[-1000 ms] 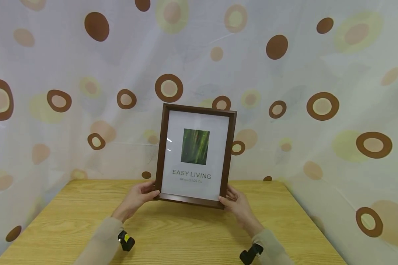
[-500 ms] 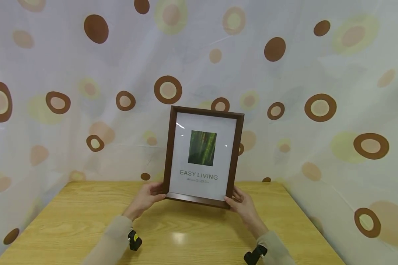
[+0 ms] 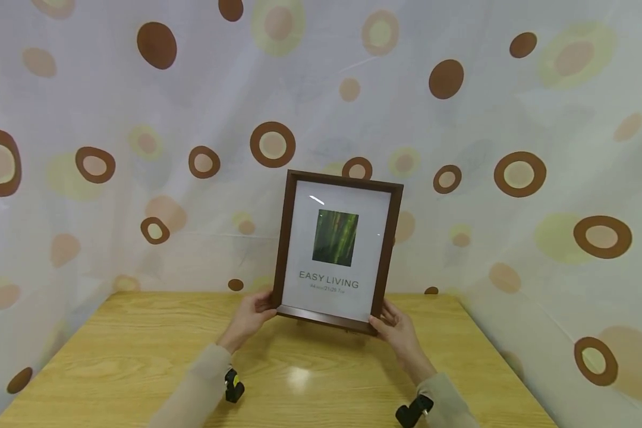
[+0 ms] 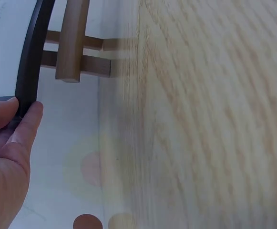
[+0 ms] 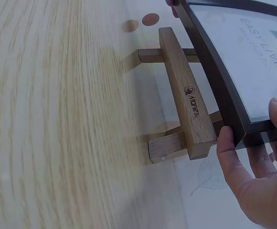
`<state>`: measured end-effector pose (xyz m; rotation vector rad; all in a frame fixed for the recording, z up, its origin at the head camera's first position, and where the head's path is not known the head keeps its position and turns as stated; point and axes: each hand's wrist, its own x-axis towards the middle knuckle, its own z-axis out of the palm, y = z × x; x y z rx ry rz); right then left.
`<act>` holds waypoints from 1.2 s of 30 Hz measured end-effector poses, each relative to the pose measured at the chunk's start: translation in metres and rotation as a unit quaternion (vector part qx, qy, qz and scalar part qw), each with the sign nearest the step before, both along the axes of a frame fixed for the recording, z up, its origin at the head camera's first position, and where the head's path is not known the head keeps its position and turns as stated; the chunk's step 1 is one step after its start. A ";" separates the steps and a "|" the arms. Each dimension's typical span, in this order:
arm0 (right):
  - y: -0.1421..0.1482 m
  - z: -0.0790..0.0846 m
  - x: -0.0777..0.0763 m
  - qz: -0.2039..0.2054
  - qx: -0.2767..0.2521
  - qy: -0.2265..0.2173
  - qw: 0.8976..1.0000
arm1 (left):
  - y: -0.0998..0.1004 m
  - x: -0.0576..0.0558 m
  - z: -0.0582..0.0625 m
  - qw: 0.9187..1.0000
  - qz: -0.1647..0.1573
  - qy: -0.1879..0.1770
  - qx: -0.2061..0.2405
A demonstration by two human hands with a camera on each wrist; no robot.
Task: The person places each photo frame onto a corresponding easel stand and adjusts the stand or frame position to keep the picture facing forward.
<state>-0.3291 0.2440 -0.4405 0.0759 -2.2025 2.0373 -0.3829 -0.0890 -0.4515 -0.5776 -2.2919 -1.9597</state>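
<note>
A brown picture frame (image 3: 288, 249) with a white sheet, a green picture and the words "EASY LIVING" is held up, leaning slightly to the right. My left hand (image 3: 249, 318) grips its lower left corner, thumb on the front. At the lower right corner my right hand (image 3: 401, 339) holds it the same way, fingers round the side and underneath. Behind the frame stands a small wooden easel (image 5: 188, 98), mostly hidden in the head view. Its crossbar and feet show in both wrist views. The frame's bottom edge appears apart from the crossbar in the right wrist view.
The light wood table (image 3: 166, 333) spreads out beneath the hands. A pale curtain (image 3: 321, 89) with brown and yellow circles surrounds it at the back and sides. Small black cameras (image 3: 414, 410) are strapped to both wrists.
The picture frame has moved to the right, held in both hands throughout. Both hands have shifted right with it, and its lean to the right has grown slightly.
</note>
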 end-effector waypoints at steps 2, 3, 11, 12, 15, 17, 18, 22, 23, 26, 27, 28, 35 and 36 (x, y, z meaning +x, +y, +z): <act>0.001 -0.002 0.000 -0.002 -0.004 0.000 1.000 | 0.003 0.000 0.000 1.000 0.006 -0.002 0.006; 0.001 -0.003 -0.001 -0.003 -0.004 0.002 1.000 | 0.004 0.000 0.000 1.000 0.010 -0.003 0.006; 0.003 -0.005 -0.002 -0.002 -0.008 -0.002 1.000 | 0.008 -0.002 -0.001 0.999 0.028 -0.019 0.000; 0.003 -0.005 -0.003 -0.002 -0.008 -0.002 1.000 | 0.009 -0.002 -0.001 0.999 0.029 -0.021 0.000; 0.003 -0.005 -0.003 -0.005 -0.003 -0.004 1.000 | 0.011 -0.003 -0.002 0.999 0.033 -0.027 0.001; 0.003 -0.006 -0.003 -0.010 0.001 -0.007 1.000 | 0.013 -0.005 -0.004 0.999 0.033 -0.026 0.003; 0.004 -0.006 -0.002 -0.013 0.004 -0.009 1.000 | 0.014 -0.006 -0.004 0.999 0.032 -0.025 0.004; 0.005 -0.008 -0.001 -0.020 0.009 -0.012 1.000 | 0.017 -0.010 -0.008 0.999 0.030 -0.018 0.006; 0.005 -0.008 -0.001 -0.019 0.009 -0.013 1.000 | 0.017 -0.011 -0.009 0.999 0.029 -0.019 0.007; 0.005 -0.008 -0.002 -0.017 0.011 -0.011 1.000 | 0.017 -0.012 -0.009 1.000 0.024 -0.017 0.003; 0.005 -0.008 -0.002 -0.016 0.011 -0.010 1.000 | 0.017 -0.012 -0.008 1.000 0.020 -0.021 0.003; 0.005 -0.008 -0.002 -0.016 0.013 -0.008 1.000 | 0.017 -0.013 -0.007 1.000 0.014 -0.026 0.007; 0.007 -0.012 -0.002 -0.030 0.072 -0.010 0.997 | 0.023 -0.014 -0.007 0.996 -0.020 -0.080 0.034; 0.008 -0.013 -0.002 -0.030 0.089 -0.010 0.996 | 0.024 -0.014 -0.008 0.996 -0.022 -0.084 0.032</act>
